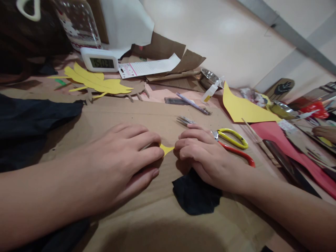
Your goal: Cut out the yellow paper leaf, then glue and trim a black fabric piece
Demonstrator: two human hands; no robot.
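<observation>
A small yellow paper piece (167, 149) shows between my two hands, flat on a brown cardboard sheet (126, 224). My left hand (133, 147) has its fingers bent over the piece's left end and covers most of it. At the other end, my right hand (203, 150) grips it with curled fingertips. Scissors (232, 138) with one yellow and one red handle lie partly behind my right hand, blades apart. Under that hand's wrist side sits a black scrap (196, 194). How far the yellow piece extends beneath my fingers is hidden.
Black material (34, 126) lies left. Behind are a yellow leaf-shaped cutout (97, 82), a digital clock (101, 61), a pen (193, 103), a glue bottle (212, 90) and a yellow sheet (241, 105). Red sheet (286, 143) and another person's hand (325, 133) are at right.
</observation>
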